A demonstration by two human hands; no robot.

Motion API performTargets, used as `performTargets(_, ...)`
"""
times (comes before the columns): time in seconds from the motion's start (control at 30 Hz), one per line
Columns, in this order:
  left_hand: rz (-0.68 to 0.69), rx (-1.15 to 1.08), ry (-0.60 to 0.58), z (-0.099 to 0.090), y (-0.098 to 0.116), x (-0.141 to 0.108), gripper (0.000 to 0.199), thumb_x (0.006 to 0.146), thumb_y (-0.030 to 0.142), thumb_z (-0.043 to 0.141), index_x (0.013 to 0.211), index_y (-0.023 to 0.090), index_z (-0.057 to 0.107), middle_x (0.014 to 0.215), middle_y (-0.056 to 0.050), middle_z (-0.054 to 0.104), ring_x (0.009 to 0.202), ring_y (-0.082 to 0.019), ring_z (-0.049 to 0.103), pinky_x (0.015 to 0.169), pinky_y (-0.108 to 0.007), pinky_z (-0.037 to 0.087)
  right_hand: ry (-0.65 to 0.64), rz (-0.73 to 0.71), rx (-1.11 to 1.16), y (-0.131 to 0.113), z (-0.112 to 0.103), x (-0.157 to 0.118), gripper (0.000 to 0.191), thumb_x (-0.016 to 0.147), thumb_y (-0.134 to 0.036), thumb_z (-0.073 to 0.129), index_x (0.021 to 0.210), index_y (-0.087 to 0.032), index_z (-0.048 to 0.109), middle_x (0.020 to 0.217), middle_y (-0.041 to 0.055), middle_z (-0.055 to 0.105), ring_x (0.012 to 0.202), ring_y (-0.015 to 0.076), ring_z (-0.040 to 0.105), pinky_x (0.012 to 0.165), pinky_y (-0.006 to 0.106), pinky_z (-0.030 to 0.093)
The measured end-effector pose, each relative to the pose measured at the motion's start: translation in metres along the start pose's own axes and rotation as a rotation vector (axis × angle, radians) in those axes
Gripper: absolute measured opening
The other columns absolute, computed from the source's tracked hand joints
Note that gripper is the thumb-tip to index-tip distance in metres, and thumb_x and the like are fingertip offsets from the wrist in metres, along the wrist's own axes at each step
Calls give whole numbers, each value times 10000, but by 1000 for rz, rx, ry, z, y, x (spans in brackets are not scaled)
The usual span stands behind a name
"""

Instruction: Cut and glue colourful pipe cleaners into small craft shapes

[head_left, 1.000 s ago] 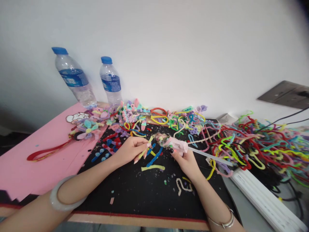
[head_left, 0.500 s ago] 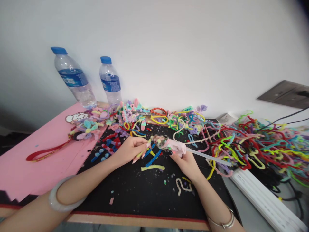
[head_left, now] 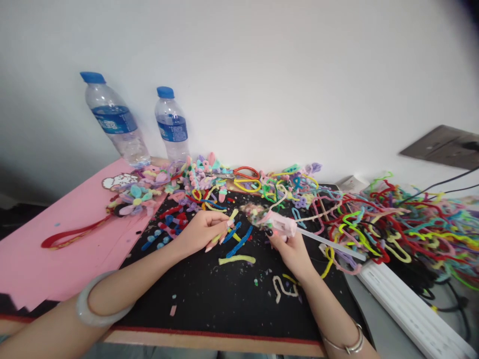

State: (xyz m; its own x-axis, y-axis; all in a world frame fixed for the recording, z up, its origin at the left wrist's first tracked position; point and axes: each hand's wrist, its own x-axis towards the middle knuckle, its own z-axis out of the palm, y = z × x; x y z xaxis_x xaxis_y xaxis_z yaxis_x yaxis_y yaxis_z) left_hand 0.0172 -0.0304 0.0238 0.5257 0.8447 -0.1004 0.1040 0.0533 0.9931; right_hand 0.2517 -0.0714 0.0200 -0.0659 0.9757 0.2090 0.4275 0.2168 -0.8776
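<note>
Between the fingertips of my left hand (head_left: 207, 230) is a pale yellow pipe cleaner (head_left: 233, 215), its upper end sticking out past the thumb. My right hand (head_left: 294, 252) is wrapped round a pink hot glue gun (head_left: 281, 223) whose nozzle end, covered in fuzzy multicoloured bits, points left. A translucent glue stick (head_left: 331, 244) juts from the gun's back. The nozzle is a little apart from the yellow piece. Below the hands lie blue pipe cleaner pieces (head_left: 239, 242) and another pale yellow piece (head_left: 237, 260) on the black mat (head_left: 209, 309).
Scissors (head_left: 247, 179) with red and yellow handles lie at the back among fuzzy flowers. Two water bottles (head_left: 171, 124) stand by the wall. Tangled pipe cleaners (head_left: 389, 219) and a white power strip (head_left: 411, 304) are at right. Pink paper (head_left: 56, 214) covers the left side.
My right hand has drawn the glue gun slightly to the right, so its nozzle has come away from the yellow pipe cleaner. My left hand has barely moved.
</note>
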Motion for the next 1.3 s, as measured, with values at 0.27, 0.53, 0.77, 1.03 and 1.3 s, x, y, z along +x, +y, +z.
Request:
performTargets(0.27,-2,11,17,0,0,0,347,889,333,498,608,128,519,513,43,528,284,-11,384,328,-142,265,53,36,11,1,1,-1,293,838,-371,544,984,-146,660,735,51,663,662,197,590,604,299,487)
performTargets(0.53,2,28,1,1,1,-1,333,883,326,501,611,134,507,520,46,526,286,-12,389,327,-139,270,69,33,-30,0,2,0,267,836,-349,540,954,-142,660,693,37,647,601,175,557,575,285,463)
performTargets(0.77,5,34,16,0,1,0,313,889,310,496,634,132,527,541,41,543,291,-16,394,330,-146,280,2,11,-39,3,1,-1,238,823,-334,567,931,-149,671,723,40,661,635,178,571,604,287,473)
performTargets(1.03,30,47,22,-2,-3,1,368,908,351,483,618,128,523,533,37,546,284,-13,397,349,-154,281,-31,-13,-13,-2,3,0,256,812,-339,581,960,-155,680,828,56,698,732,206,618,676,308,500)
performTargets(1.3,19,19,27,-1,-2,1,342,902,339,490,636,129,534,545,39,549,289,-14,399,332,-148,268,-9,-30,-39,1,5,-1,248,811,-347,569,921,-154,679,794,55,685,688,198,600,626,293,486)
